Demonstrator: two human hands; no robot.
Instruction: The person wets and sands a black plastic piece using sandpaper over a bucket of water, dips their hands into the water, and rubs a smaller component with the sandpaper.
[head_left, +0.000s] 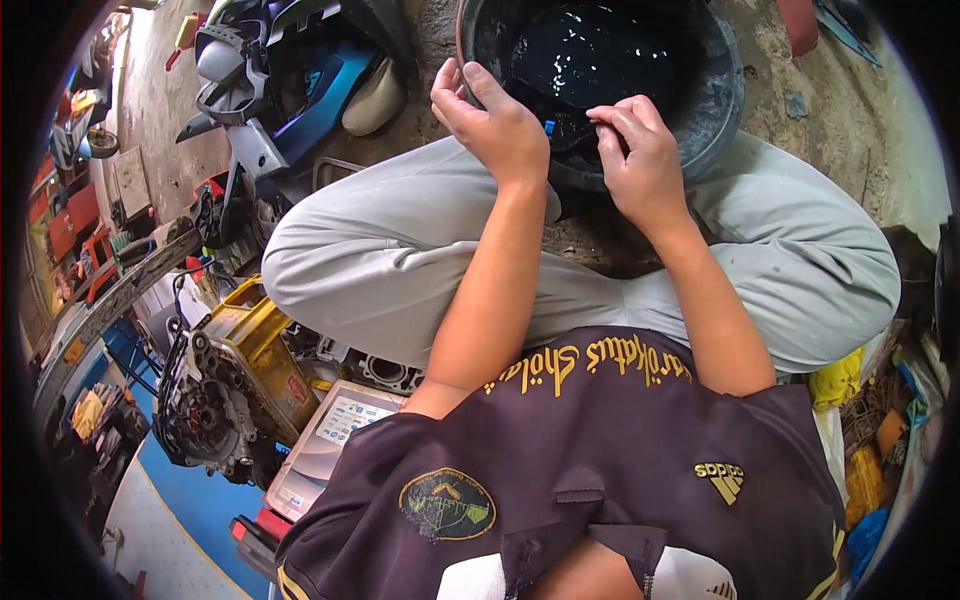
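Note:
A round black basin [718,95] with dark, shiny liquid in it stands in front of my crossed legs. My left hand [495,125] is at the basin's left side, its fingers curled near a thin reddish-brown edge; what they hold is hard to make out. Over the near part of the basin, my right hand [640,155] pinches something small and dark that I cannot make out. A tiny blue piece [549,128] shows between the hands, beside my left hand.
Dark and blue plastic fairings [335,95] lie at the upper left. A yellow container [262,345], a metal engine part [205,400] and a cardboard box [325,440] are at my left. Yellow and blue bags [838,382] lie at the right.

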